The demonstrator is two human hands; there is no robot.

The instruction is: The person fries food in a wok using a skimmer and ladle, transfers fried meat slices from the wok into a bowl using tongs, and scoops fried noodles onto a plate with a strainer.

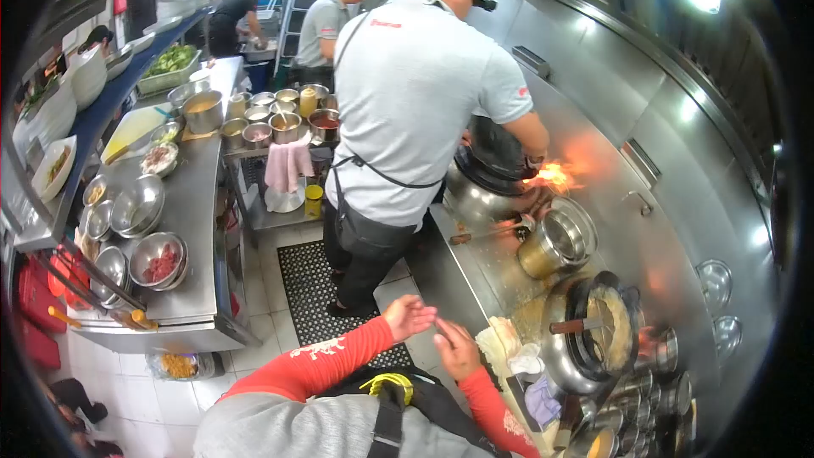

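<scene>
My left hand (410, 317) is held out in front of my body, palm partly turned up, fingers loosely stretched, with nothing visible in it. Close beside it, my right hand (458, 351) has its fingers extended and also appears to hold nothing. The fingertips of both hands nearly meet; whether they touch I cannot tell. Right of my right hand, a cream cloth (498, 344) and a purple cloth (543, 400) lie at the stove's edge. Beyond them sits a wok (555, 356) with a wooden-handled utensil (574, 325) across it and pale food or residue along its side.
A co-worker (415, 102) in a grey shirt stands ahead at another wok (487, 195), near a flame (553, 175). A metal pot (543, 259) stands between the woks. On the left, a steel counter (199, 203) carries several bowls, one with raw meat (161, 267). A perforated mat (309, 288) covers the floor.
</scene>
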